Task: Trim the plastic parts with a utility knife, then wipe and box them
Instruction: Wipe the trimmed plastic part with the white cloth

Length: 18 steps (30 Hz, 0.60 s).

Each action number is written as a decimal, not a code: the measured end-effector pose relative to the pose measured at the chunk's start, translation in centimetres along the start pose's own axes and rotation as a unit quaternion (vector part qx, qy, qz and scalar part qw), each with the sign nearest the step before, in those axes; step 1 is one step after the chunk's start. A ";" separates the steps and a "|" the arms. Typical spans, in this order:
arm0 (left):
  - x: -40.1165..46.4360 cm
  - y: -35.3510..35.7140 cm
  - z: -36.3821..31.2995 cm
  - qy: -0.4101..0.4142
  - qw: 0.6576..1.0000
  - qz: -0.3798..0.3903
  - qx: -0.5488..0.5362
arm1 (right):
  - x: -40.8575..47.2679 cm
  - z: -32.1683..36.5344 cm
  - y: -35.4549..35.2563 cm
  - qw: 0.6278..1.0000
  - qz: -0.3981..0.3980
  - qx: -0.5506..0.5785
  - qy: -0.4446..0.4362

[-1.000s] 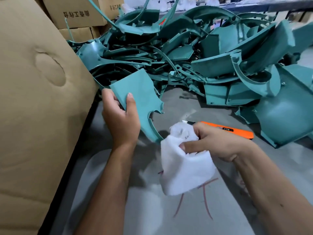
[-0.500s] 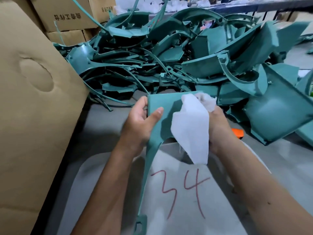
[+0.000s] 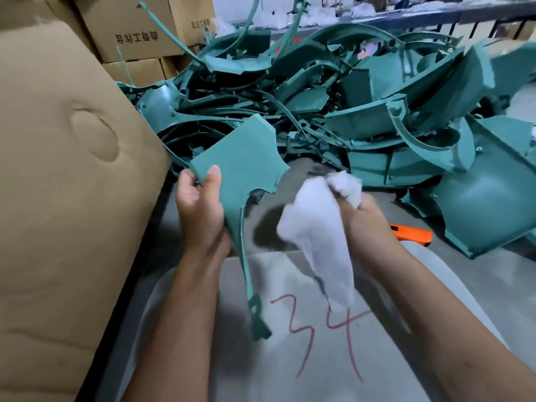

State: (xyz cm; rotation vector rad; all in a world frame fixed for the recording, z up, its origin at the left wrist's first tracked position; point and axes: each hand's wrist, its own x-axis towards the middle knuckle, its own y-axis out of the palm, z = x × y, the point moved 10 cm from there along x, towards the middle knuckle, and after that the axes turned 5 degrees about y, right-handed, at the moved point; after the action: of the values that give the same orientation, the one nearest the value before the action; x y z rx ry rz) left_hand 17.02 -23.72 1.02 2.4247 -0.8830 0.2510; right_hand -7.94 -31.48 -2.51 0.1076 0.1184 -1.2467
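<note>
- Left hand (image 3: 200, 210) grips teal plastic part (image 3: 243, 163) at its lower left corner, thumb on the face; part is held above the table, thin leg hanging down.
- Right hand (image 3: 368, 224) clenched round white cloth (image 3: 316, 233), cloth just beside the part, not touching.
- Orange utility knife (image 3: 412, 235) lies on grey table (image 3: 362, 358), partly behind the right hand.
- Pile of teal parts (image 3: 362, 105) behind; cardboard box (image 3: 63, 169) at left.

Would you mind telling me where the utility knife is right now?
The orange utility knife lies on the grey table, right of the right hand, beside the teal parts pile.
</note>
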 end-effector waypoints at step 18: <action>0.1 -1.4 -20.0 0.186 0.965 -0.174 0.064 | -6.6 13.7 12.4 0.906 0.240 0.309 -0.163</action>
State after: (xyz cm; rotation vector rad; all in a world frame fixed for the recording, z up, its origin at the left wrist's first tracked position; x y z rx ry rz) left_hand 18.17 -11.96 17.15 2.4806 -0.2757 0.6190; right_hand 2.14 -23.36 12.26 0.4475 -0.5735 -0.7517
